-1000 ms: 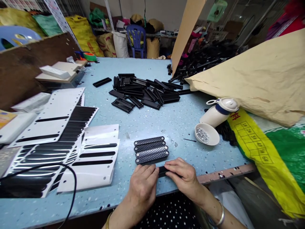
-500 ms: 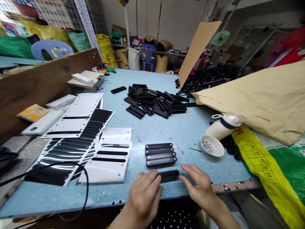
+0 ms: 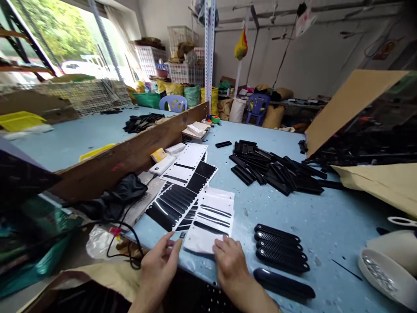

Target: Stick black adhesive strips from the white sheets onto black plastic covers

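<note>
Hands, two, bare, and apart from each other: left hand (image 3: 161,263), thumb and fingers parted, is hovering by the near left corner of a white sheet bearing black strips (image 3: 202,241); right hand (image 3: 231,261), fingers curled, is resting on that sheet's near right corner, whether pinching it one cannot tell. Smooth black piece (image 3: 283,284), one: no longer under the left hand, it is now lying free along the front edge of the tabletop (image 3: 325,226), beside the right forearm; work appears to be shifting from piece to sheet. Textured black pieces (image 3: 282,248), four: lining up just behind it. Black parts, loose pile (image 3: 276,169): occupying the tabletop's far middle. White dish (image 3: 365,265), holding small metal bits: sitting toward the right edge.
</note>
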The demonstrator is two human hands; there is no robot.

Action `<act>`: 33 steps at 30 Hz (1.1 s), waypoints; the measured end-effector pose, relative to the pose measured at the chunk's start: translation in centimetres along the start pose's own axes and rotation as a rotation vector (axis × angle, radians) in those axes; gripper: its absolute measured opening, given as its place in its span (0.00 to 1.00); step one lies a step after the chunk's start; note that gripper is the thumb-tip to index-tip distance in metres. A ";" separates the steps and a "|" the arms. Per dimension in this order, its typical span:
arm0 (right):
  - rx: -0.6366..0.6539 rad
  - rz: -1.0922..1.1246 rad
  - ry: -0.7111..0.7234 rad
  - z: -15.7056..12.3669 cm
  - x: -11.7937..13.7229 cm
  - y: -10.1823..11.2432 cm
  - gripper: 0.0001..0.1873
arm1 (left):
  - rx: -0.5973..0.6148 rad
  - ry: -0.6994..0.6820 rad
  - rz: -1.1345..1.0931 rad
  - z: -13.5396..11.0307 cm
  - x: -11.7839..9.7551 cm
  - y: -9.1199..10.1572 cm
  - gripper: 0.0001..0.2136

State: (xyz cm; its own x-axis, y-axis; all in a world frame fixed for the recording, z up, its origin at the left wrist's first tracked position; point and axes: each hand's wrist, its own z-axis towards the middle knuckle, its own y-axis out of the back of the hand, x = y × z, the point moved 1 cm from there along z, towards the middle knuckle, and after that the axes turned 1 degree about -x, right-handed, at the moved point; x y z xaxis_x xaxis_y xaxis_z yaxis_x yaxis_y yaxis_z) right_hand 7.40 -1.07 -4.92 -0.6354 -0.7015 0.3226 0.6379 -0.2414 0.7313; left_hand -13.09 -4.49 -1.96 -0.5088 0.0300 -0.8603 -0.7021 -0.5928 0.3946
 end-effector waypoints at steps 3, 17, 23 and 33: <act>-0.117 0.104 0.133 -1.4 0.4 1.3 0.18 | 0.335 0.411 -0.266 -1.2 -0.5 -0.8 0.24; -0.021 0.452 -0.162 1.6 0.7 1.1 0.11 | 0.319 0.810 -0.889 -5.1 -2.6 -3.1 0.17; -0.041 0.593 -0.264 1.0 1.1 -1.6 0.09 | 0.312 0.818 -0.913 -4.5 -2.7 -3.2 0.15; 0.195 0.969 -0.732 2.7 1.2 -0.1 0.12 | 0.343 0.845 -0.868 -3.0 -3.1 -4.1 0.18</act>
State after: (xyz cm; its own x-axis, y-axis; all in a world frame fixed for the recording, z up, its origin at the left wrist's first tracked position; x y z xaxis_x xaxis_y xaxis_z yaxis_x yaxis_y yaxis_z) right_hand 5.44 -0.11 -2.99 -0.0693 0.0214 0.9974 0.9462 0.3180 0.0589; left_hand -7.16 -4.63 -1.90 0.5727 -0.2941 -0.7652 -0.8023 -0.3929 -0.4494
